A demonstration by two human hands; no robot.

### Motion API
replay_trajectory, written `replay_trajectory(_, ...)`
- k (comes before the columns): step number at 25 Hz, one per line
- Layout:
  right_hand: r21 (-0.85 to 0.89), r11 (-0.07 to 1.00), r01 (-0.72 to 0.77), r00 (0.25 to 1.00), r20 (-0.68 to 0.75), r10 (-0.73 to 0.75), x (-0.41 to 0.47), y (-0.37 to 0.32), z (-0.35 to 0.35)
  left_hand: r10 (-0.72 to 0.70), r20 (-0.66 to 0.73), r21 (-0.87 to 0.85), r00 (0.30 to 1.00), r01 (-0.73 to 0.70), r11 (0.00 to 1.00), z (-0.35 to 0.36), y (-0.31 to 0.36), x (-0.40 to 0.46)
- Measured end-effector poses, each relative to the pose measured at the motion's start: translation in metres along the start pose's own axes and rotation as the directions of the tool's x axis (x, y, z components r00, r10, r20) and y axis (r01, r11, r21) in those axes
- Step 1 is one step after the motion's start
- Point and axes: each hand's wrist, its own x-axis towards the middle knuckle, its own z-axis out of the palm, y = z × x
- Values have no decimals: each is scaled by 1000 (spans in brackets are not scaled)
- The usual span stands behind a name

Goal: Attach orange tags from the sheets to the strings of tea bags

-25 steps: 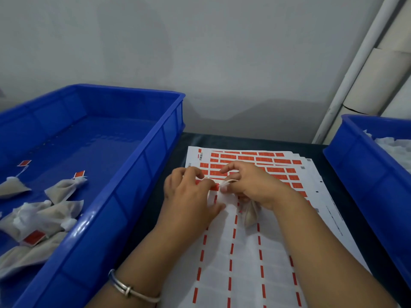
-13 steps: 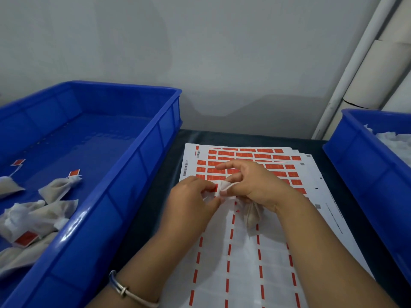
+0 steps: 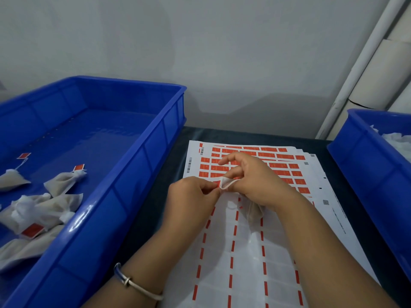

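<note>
Left bin (image 3: 155, 138): blue, on my left; tagged tea bags (image 3: 55, 196) lie heaped at its near end, their orange tags pointing various ways.
Left hand (image 3: 191, 196): fingers curled, thumb and forefinger pinching one end of the tag (image 3: 224, 182); a silver bangle (image 3: 133, 283) sits on the wrist.
Tag: held over the sheets (image 3: 244, 252), bent into a small loop, its long axis running left to right between my two hands.
Right hand (image 3: 255, 181): pinching the tag's other end, index finger lifted and pointing left.
Tea bag (image 3: 255, 213): hangs below my right palm, long axis pointing down toward the sheets.
Right bin (image 3: 367, 174): blue, white material inside.
</note>
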Motion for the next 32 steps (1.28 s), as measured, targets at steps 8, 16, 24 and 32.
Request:
replay_trajectory(8, -24, 1000, 0, 1000, -9, 0, -1, -2, -4, 76, -16, 63, 997, -75, 995, -1, 3, -1)
replay_trajectory(16, -32, 999, -12, 1000, -24, 11, -2, -3, -4, 88, -48, 45, 995, -86, 995, -4, 6, -6)
replay_trajectory(24, -106, 994, 17, 1000, -7, -18, -3, -5, -5, 177, -61, 168, 982, -165, 972, -4, 8, -8)
replay_trajectory(32, 54, 999, -1, 1000, -22, 2, -2, -2, -5, 32, -110, -40, 993, -36, 999, -5, 6, -4)
